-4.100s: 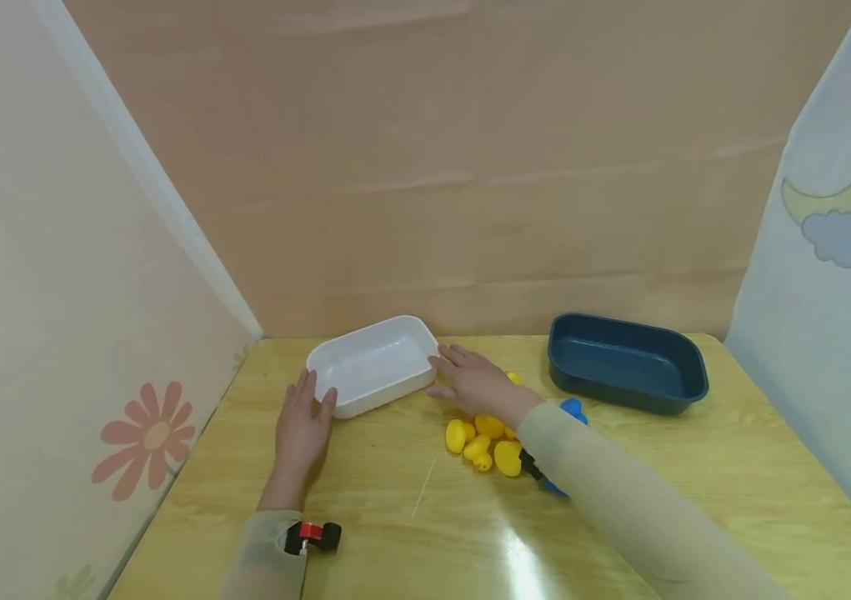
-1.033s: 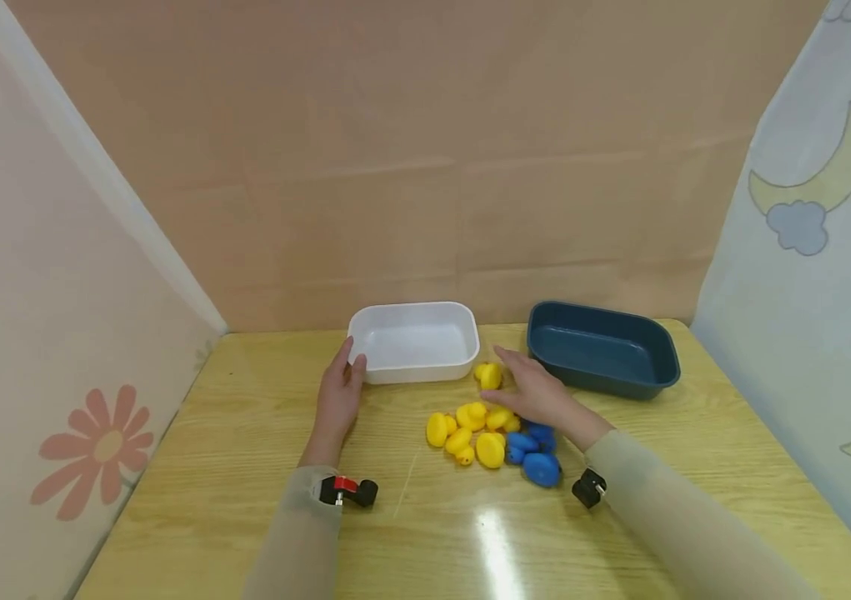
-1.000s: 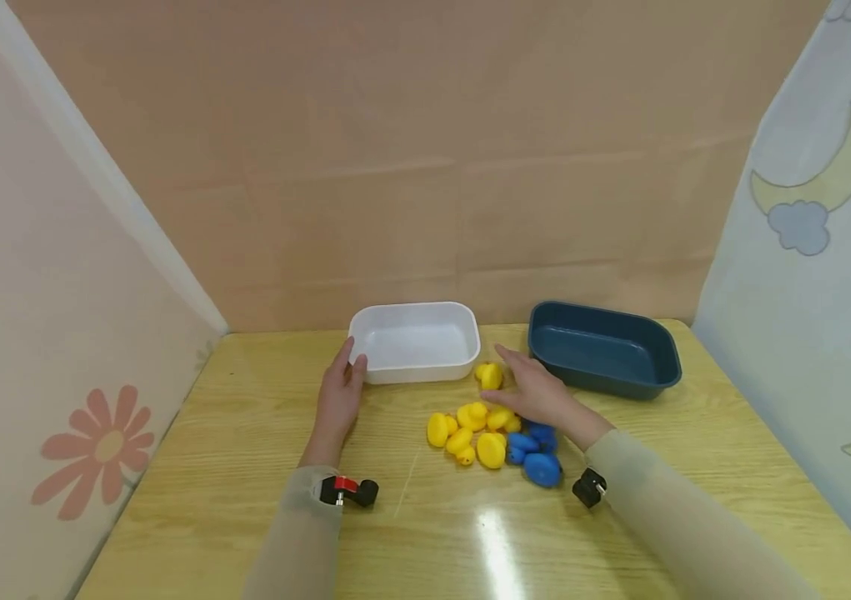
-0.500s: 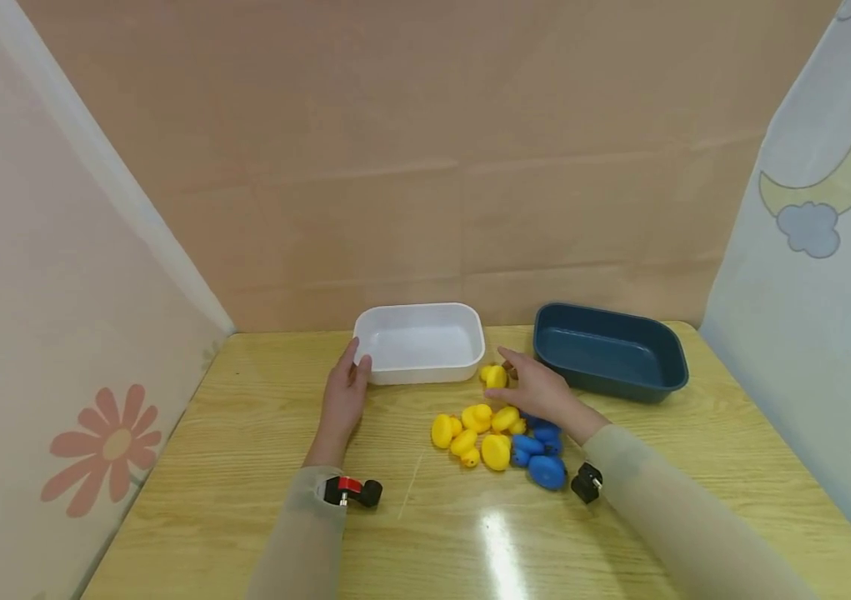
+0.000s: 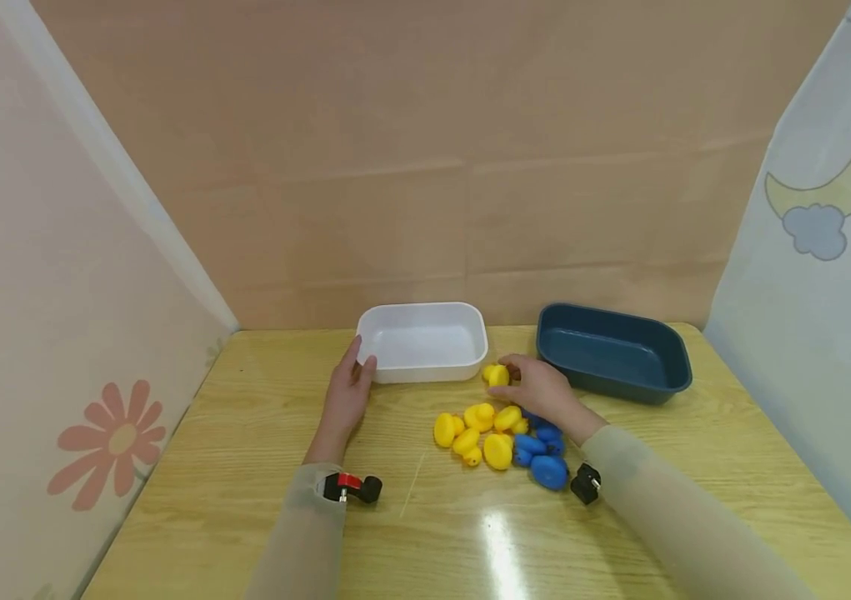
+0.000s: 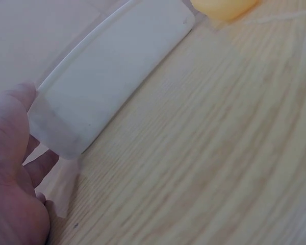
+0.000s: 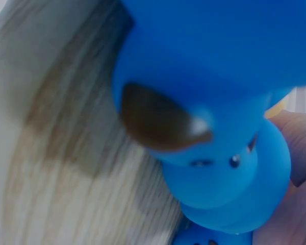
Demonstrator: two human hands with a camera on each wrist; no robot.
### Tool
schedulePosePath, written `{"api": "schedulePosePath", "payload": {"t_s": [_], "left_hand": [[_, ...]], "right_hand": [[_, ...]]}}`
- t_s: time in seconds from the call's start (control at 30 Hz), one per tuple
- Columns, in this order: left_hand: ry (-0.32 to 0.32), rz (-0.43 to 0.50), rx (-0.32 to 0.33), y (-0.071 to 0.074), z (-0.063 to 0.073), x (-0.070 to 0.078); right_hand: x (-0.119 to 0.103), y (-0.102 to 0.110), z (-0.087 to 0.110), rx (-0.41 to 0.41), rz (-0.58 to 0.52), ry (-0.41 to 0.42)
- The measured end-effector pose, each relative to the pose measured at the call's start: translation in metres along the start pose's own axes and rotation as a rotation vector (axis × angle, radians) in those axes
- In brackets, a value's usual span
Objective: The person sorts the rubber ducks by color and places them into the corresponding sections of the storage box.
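Right hand pinches a yellow duck, with a dark tub beside that hand; left hand, fingers apart, touches a white tub.

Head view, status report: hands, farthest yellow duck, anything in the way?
Left hand touching white tray at its left end. Right hand pinching farthest yellow duck, just beside tray. Nothing visible between duck and tray.

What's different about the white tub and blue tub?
The white tub is pale, the blue tub dark. The white tub sits nearly straight across the head view; the blue tub slants. The left hand touches the white tub, not the blue tub. Both have rounded corners.
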State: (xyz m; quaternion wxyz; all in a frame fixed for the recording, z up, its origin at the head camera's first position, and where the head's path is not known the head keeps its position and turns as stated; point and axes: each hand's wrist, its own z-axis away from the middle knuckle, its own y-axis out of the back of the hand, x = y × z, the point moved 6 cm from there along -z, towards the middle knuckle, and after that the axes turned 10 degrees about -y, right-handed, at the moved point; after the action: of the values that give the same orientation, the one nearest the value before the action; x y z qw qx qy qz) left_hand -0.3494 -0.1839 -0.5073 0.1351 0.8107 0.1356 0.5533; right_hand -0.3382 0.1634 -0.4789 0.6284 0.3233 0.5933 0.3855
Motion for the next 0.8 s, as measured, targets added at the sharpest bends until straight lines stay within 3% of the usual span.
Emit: {"api": "schedulePosePath", "payload": {"t_s": [0.27,0.47,0.8], "left_hand": [[-0.014,-0.006,0.003,-0.0022,0.0001,-0.0018],[0.01,-0.031,0.005,-0.0029,0.001,-0.0033],[0.023,-0.02,0.012,-0.0007,0.002,0.0001]], "right_hand": [[-0.0005,0.0009,0.0025,0.0,-0.011,0.005],[0.0026,-0.0008,0.0027,0.0,-0.018,0.002],[-0.0011,0.0087,0.0076,0.027,-0.138,-0.008]]}}
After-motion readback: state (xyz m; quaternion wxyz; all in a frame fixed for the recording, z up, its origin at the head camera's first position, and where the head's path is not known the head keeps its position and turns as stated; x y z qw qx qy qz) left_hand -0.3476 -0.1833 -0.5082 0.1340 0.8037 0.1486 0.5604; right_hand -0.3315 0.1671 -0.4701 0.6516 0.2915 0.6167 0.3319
